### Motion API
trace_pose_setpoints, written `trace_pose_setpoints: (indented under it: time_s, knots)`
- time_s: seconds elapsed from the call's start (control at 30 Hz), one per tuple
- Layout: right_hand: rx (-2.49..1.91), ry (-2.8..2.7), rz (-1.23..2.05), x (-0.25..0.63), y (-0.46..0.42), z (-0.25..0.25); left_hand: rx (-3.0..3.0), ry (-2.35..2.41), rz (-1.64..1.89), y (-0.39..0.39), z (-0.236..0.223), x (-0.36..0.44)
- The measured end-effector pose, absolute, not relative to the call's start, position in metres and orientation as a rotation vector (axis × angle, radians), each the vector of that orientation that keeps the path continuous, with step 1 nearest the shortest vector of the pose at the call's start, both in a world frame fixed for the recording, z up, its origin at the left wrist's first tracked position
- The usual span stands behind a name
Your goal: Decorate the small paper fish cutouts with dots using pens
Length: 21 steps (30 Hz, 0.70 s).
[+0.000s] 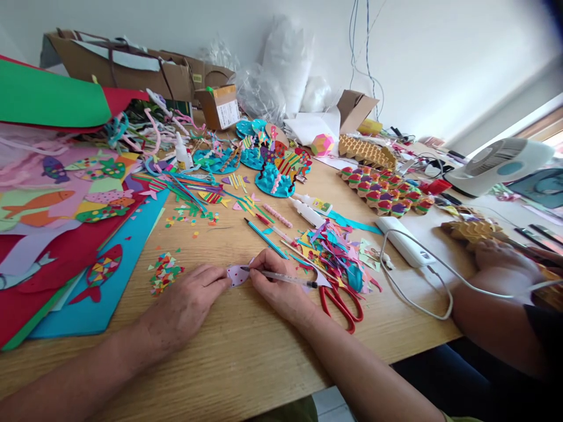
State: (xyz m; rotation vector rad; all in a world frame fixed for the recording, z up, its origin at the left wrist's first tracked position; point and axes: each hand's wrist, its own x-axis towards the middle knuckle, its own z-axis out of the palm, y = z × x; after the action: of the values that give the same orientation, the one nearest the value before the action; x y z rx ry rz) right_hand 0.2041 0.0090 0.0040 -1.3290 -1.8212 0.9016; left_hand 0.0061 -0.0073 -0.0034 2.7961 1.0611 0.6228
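A small light-purple paper cutout (pixel 238 275) with dark dots lies on the wooden table in front of me. My left hand (pixel 193 296) has its fingers closed at the cutout's left edge, keeping it against the tabletop. In my right hand (pixel 279 287) is a clear pen (pixel 285 278), its tip touching the cutout's upper right part. Part of the cutout is hidden by my fingers. Red-handled scissors (pixel 341 302) lie just right of my right hand. To the left of the cutout is a small pile of colourful paper bits (pixel 165 272).
Coloured paper sheets (pixel 136 258) with paper fish cover the left side. Paper scraps (pixel 336 249), glue bottles (pixel 308 212) and a white power strip (pixel 404 243) with a looping cable are to the right. A co-worker's hand (pixel 497 258) rests on egg-carton card.
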Motion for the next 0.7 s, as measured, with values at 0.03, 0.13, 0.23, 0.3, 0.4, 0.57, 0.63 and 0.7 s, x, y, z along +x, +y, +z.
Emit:
trace_pose_setpoints:
  time_s: [0.03,0.13,0.23,0.3,0.4,0.57,0.63,0.7]
  knots:
    - [-1.326,-1.816,0.909,0.2042,0.0091,0.0027,2.798,1.062,0.635,-0.0072,-0.0037,0.0059]
    - [-1.309,-1.805,0.928,0.2046,0.009,-0.0004,2.796,1.05,0.66,-0.0064,-0.0053,0.0052]
    - [-1.294,-1.805,0.962,0.2052,0.0088,-0.0012,2.777,1.041,0.662,-0.0056,-0.0067,0.0046]
    - [-1.29,-1.813,0.971,0.2057,0.0086,0.0,2.758,1.044,0.651,-0.0054,-0.0069,0.0044]
    - [-1.29,-1.841,0.951,0.2063,0.008,0.0034,2.724,1.043,0.654,-0.0056,-0.0062,0.0044]
    - [-1.286,-1.883,0.937,0.2062,0.0059,0.0073,2.687,1.037,0.643,-0.0053,-0.0039,0.0046]
    - [-1.286,-1.891,0.936,0.206,0.0052,0.0073,2.7,1.032,0.64,-0.005,-0.0038,0.0045]
    - [-1.282,-1.905,0.935,0.2059,0.0046,0.007,2.717,1.029,0.651,-0.0048,-0.0046,0.0042]
